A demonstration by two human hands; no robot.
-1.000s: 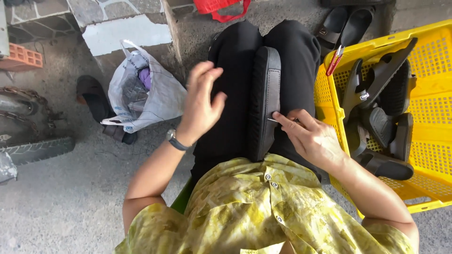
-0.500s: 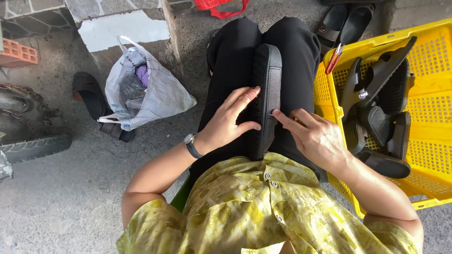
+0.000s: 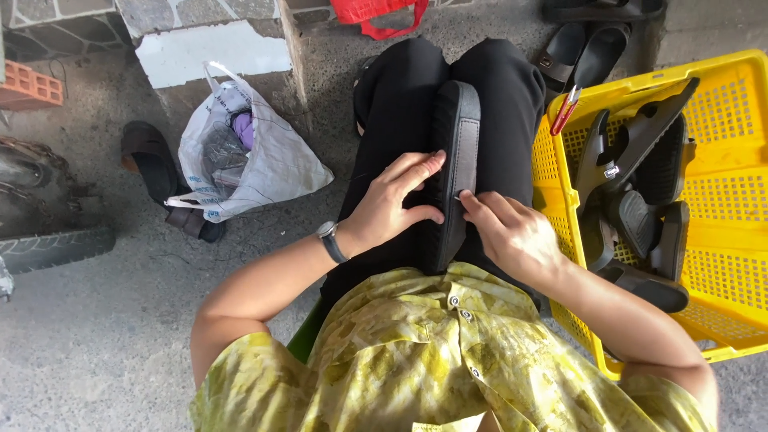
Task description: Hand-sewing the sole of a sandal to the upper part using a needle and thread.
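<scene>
While you sit with your knees together, a black sandal (image 3: 456,172) stands on edge along your lap, sole turned to your left. Your left hand (image 3: 396,200) clasps its near half, fingers spread over the sole and thumb hooked toward the rim. Your right hand (image 3: 512,232) has thumb and forefinger pinched together on the upper edge, seemingly around something thin; what it is cannot be told from here.

At your right side stands a yellow crate (image 3: 720,200) stacked with more black sandals (image 3: 640,192), a red-handled tool (image 3: 565,110) resting on its rim. At your left, a white plastic bag (image 3: 248,152) sits on the concrete, another sandal (image 3: 152,164) just beside it.

The likeliest mishap is the sandal rolling flat: it balances on a narrow edge, and only your left hand steadies it. A hard push from the pinching fingers could tip it toward your left thigh. If those fingers hold something sharp, a slip could catch your left thumb, which lies close by.
</scene>
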